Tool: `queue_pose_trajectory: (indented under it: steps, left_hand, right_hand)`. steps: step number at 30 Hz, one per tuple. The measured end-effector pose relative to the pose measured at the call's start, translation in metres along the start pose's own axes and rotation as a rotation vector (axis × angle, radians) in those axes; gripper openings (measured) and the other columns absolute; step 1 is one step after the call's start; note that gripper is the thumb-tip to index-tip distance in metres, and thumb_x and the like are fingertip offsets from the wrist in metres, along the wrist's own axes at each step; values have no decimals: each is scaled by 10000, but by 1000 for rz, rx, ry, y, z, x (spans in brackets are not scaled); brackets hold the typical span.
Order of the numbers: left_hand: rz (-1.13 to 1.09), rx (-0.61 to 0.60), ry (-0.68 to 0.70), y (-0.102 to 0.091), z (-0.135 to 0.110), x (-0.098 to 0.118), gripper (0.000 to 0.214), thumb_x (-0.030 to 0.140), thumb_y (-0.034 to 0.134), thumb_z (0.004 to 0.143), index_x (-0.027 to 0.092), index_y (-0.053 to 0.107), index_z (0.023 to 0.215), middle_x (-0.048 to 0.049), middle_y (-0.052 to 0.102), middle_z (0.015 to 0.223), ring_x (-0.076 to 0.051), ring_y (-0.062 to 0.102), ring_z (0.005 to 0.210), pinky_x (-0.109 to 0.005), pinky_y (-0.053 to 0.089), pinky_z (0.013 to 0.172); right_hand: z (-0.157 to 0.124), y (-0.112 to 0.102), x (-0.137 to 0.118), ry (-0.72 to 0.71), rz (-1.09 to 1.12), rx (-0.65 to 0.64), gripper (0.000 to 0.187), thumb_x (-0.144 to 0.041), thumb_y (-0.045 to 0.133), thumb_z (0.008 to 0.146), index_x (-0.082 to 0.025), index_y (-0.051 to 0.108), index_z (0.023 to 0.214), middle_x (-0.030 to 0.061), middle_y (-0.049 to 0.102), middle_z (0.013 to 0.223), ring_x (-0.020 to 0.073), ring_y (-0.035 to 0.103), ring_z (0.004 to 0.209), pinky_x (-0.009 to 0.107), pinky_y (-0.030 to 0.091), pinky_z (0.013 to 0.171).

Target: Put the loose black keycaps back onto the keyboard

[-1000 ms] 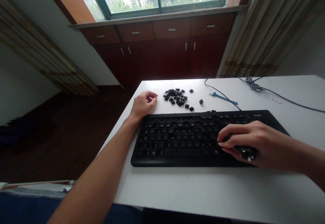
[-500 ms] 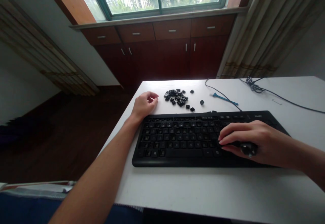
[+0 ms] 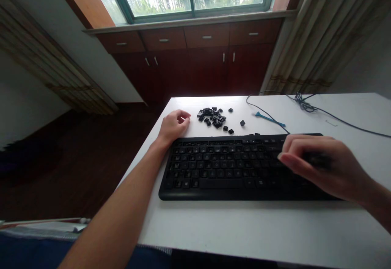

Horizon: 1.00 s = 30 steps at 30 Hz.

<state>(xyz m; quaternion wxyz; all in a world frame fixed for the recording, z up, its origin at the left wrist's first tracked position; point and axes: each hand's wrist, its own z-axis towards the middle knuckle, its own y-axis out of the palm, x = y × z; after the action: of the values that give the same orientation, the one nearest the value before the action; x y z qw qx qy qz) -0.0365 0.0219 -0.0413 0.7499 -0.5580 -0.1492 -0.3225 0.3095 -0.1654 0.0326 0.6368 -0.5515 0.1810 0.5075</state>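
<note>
A black keyboard point(image 3: 224, 183) lies on the white table point(image 3: 232, 228), with bare gaps among its keys. My left hand point(image 3: 173, 126) rests at the keyboard's far left corner, its fingers loosely curved and nothing visible in them. Above the right end of the keyboard is my right hand point(image 3: 326, 163), slightly blurred. Its fingers are curled around small dark pieces in the palm point(image 3: 319, 160) that look like black keycaps. A heap of black keycaps point(image 3: 214, 116) lies beyond the keyboard, just right of my left hand. Single keycaps are scattered beside it.
Behind the keyboard lies a thin blue tool point(image 3: 269, 119), crossed by the black cable point(image 3: 305, 103), which is bundled farther right. A bent thin wire point(image 3: 330, 123) lies near the cable. Reddish cabinets point(image 3: 204, 69) stand beyond the table, under a window.
My right hand has lifted from the keys and moved a little right, turning so its fingers curl more over the dark pieces. My left hand has stayed in place.
</note>
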Motion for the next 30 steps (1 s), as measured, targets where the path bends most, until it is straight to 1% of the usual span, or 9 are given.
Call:
queue_pose_trajectory:
  steps: [2,3,5,7,11,14,17,24,30]
  left_hand:
    - [6,-1,1,1,1,-1,254,352,606,806,197,727,967,-38,735,909,-182,656,749,-287,508,721]
    - [9,0,2,1,2,-2,253,352,605,806,201,728,965,-37,736,911,-183,657,751,-288,508,725]
    - [16,2,5,2,2,-3,252,355,605,803,207,730,963,-35,737,914,-184,656,753,-290,509,734]
    - [16,6,8,2,3,-4,253,357,603,802,211,731,965,-33,737,916,-185,657,755,-291,510,739]
    - [14,2,9,2,2,-3,248,349,602,795,215,729,960,-31,738,915,-187,661,760,-293,514,753]
    - [6,-4,1,2,2,-3,245,347,600,791,215,725,956,-32,740,925,-189,664,771,-293,518,764]
    - [-5,-6,12,2,2,-2,244,346,590,801,213,719,960,-36,739,941,-188,666,771,-299,521,773]
    - [-14,-9,26,2,2,0,219,332,590,808,211,714,943,-47,740,951,-189,668,759,-315,524,772]
    - [-45,1,35,1,2,1,224,326,591,825,201,704,974,-47,733,961,-179,664,744,-315,531,749]
  right_hand:
    - [4,6,-10,123,335,142,427,-318,580,944,-206,437,558,-28,395,523,112,397,475,274,340,438]
    - [7,9,-16,163,499,162,467,-335,543,957,-207,390,535,-35,332,489,112,345,445,283,304,416]
    - [14,13,-27,186,724,117,495,-327,517,958,-204,347,508,-39,276,457,104,282,411,292,255,396]
    - [20,16,-38,155,801,62,495,-296,515,954,-199,355,495,-39,275,448,97,266,405,297,242,404]
    - [27,30,-42,91,788,63,501,-306,514,964,-200,389,490,-39,301,450,97,275,420,299,260,433]
    - [30,44,-31,149,678,50,528,-384,571,942,-201,389,481,-48,297,447,80,234,403,279,153,389]
    - [30,50,-24,135,664,122,519,-335,563,949,-207,401,473,-50,294,443,88,253,401,299,196,413]
    - [18,56,-22,191,523,32,542,-428,537,960,-210,356,498,-39,300,458,93,249,424,307,172,413]
    - [25,39,-32,115,563,54,503,-381,546,957,-204,409,507,-35,325,464,101,277,428,304,233,415]
